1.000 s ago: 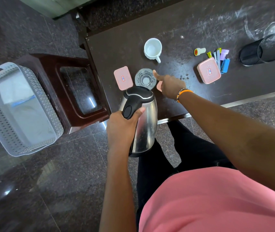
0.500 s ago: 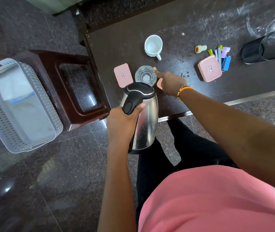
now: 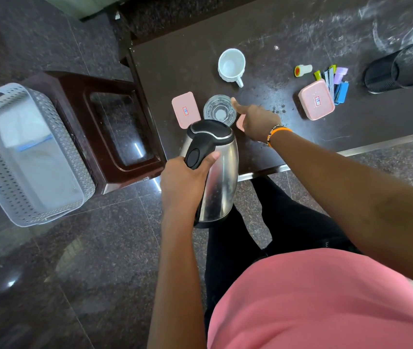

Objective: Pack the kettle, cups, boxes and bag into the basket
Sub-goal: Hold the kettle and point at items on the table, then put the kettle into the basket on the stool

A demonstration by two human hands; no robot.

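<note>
Left hand (image 3: 185,182) wrapped tight round the black handle of the steel kettle (image 3: 215,172), fingers curled shut on it – hanging off the near edge of the counter (image 3: 276,26), above the floor. Right hand (image 3: 255,119) out by the glass cup (image 3: 220,110), thumb at its rim, fingers folded over something pink, probably a box. White mug (image 3: 231,65), pink boxes (image 3: 186,110) (image 3: 316,100) on the counter – grey basket (image 3: 24,152) well off left beside a brown stool (image 3: 115,127).

One head camera only – it looks steeply down from above, the table (image 3: 301,34) in upper frame, the floor (image 3: 62,273) below.
</note>
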